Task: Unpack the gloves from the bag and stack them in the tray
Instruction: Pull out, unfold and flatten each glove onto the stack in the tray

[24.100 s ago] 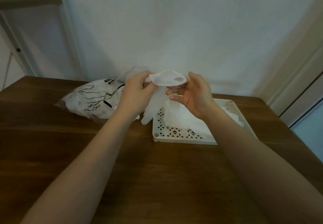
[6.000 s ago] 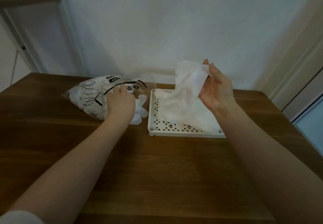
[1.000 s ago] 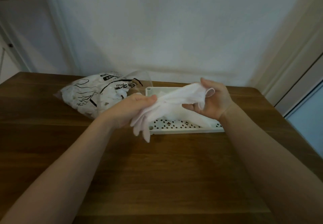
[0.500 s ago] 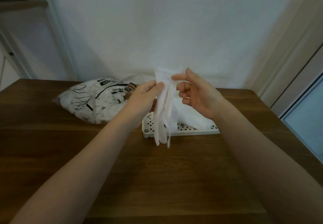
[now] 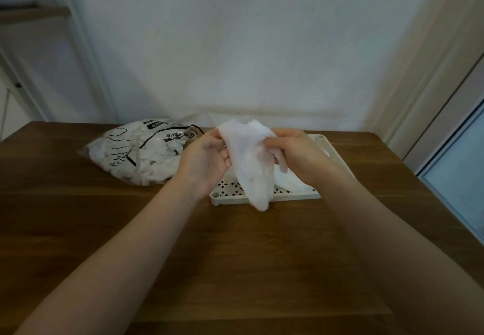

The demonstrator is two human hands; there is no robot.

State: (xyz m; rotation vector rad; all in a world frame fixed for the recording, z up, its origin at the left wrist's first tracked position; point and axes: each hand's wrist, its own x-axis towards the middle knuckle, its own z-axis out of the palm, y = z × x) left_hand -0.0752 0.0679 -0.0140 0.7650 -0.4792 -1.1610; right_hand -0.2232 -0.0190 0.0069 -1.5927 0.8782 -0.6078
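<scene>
At ten o'clock on my wooden table [image 5: 78, 230] lies a clear bag [image 5: 138, 151] stuffed with white gloves. My left hand [image 5: 207, 159] and right hand [image 5: 298, 154] pinch one glove [image 5: 248, 162] between curled fingers, above the perforated white tray [image 5: 332, 156] at one o'clock, holding more gloves.
</scene>
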